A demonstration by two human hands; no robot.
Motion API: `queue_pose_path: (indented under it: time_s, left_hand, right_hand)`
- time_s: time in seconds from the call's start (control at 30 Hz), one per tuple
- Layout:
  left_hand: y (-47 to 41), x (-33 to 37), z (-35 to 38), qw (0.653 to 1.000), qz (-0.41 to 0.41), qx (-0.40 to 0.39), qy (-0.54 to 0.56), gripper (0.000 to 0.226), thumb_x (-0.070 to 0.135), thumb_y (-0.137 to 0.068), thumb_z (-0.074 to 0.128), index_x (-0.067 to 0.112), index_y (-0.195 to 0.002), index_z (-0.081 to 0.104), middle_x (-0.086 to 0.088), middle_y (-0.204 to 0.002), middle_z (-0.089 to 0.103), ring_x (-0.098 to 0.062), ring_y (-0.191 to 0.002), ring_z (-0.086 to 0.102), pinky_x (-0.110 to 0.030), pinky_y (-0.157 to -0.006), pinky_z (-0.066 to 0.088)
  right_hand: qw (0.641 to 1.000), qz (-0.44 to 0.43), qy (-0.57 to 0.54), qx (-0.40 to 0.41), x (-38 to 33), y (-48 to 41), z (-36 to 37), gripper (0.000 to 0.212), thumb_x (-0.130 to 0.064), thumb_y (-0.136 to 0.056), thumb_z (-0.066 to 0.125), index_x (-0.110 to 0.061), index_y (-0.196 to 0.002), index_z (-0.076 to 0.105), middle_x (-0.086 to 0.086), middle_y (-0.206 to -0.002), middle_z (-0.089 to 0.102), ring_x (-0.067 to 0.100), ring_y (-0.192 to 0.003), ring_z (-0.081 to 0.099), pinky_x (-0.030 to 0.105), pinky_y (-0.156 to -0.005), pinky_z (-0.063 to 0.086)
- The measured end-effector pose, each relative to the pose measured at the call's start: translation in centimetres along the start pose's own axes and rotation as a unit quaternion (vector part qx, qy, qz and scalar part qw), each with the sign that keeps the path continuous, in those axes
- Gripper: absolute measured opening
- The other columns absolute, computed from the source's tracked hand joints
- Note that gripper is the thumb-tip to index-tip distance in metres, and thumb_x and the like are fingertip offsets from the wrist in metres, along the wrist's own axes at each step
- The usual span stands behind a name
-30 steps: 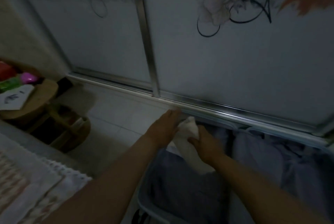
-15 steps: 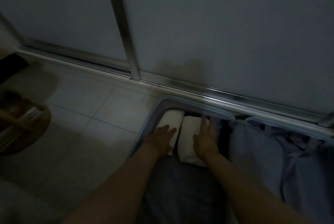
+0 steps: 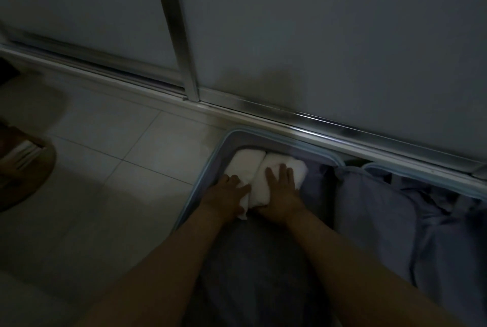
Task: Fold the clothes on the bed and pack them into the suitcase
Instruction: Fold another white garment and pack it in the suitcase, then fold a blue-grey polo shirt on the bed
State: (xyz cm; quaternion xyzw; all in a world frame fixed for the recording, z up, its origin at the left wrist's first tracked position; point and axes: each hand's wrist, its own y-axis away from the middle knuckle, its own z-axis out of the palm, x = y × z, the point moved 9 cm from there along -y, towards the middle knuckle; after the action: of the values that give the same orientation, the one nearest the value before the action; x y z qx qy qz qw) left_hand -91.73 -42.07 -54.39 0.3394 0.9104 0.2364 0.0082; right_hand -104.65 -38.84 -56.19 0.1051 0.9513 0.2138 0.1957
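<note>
Inside the suitcase [image 3: 207, 168], at its far left corner, two folded white garments [image 3: 247, 164] lie touching. Left hand [image 3: 227, 198] rests flat on one, right hand [image 3: 281, 195], fingers spread, on the other. Dimness obscures the dark clothing [image 3: 253, 263] nearer.

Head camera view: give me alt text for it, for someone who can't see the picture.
Both hands press flat on two folded white cloths, side by side in a corner of an open suitcase: left hand on the left cloth, right hand on the right cloth. The suitcase lies on a tiled floor by a sliding door, in dim light.
</note>
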Motion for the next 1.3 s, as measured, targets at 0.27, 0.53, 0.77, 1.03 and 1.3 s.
queue_pose_path:
  time_s: [0.27,0.53,0.77,1.03,1.3]
  left_hand:
    - [2.9,-0.2,-4.1,0.988,-0.031,0.012,0.148,0.058,0.042,-0.099,0.046,0.022,-0.150,0.028,-0.008,-0.152,0.033,-0.025,-0.138,0.032,-0.034,-0.113,0.028]
    - [17.8,-5.0,-20.0,0.936,-0.112,0.275,0.188,0.031,0.044,-0.093,0.052,0.023,-0.112,0.062,0.000,-0.105,0.061,-0.018,-0.098,0.056,-0.034,-0.082,0.049]
    - [41.0,-12.9,-28.5,0.871,-0.246,0.376,0.198,0.023,0.046,-0.092,0.051,0.026,-0.096,0.060,0.007,-0.092,0.064,-0.015,-0.083,0.060,-0.031,-0.076,0.050]
    - [69.3,-22.8,-25.8,0.812,-0.393,0.393,0.180,0.032,0.051,-0.092,0.049,0.027,-0.111,0.060,0.003,-0.113,0.063,-0.019,-0.098,0.059,-0.036,-0.083,0.050]
    - [88.9,-32.2,-16.4,0.754,-0.484,0.393,0.206,0.041,0.048,-0.095,0.046,0.020,-0.123,0.055,-0.004,-0.122,0.058,-0.023,-0.105,0.057,-0.035,-0.085,0.048]
  right_hand:
    - [0.995,-0.014,0.095,-0.013,-0.8,1.8,-2.9,0.086,-0.067,-0.088,0.045,-0.030,-0.154,0.006,0.004,-0.162,-0.005,0.028,-0.149,-0.002,0.055,-0.118,0.006]
    - [0.975,-0.171,-0.125,0.068,-18.1,9.0,-12.2,0.042,-0.044,-0.094,0.048,-0.026,-0.132,0.054,-0.001,-0.127,0.059,0.017,-0.114,0.058,0.033,-0.093,0.047]
    - [0.922,-0.341,-0.157,0.096,-38.7,23.1,-19.4,0.040,-0.040,-0.093,0.054,-0.027,-0.130,0.055,-0.007,-0.114,0.063,0.008,-0.090,0.056,0.021,-0.079,0.039]
    - [0.884,-0.465,-0.031,0.036,-60.6,40.1,-15.1,0.040,-0.048,-0.091,0.052,-0.029,-0.126,0.059,-0.004,-0.117,0.065,0.014,-0.101,0.060,0.028,-0.084,0.048]
    - [0.848,-0.525,0.070,-0.032,-78.2,49.3,-2.0,0.048,-0.047,-0.094,0.052,-0.022,-0.135,0.052,0.003,-0.130,0.058,0.020,-0.112,0.056,0.030,-0.090,0.045]
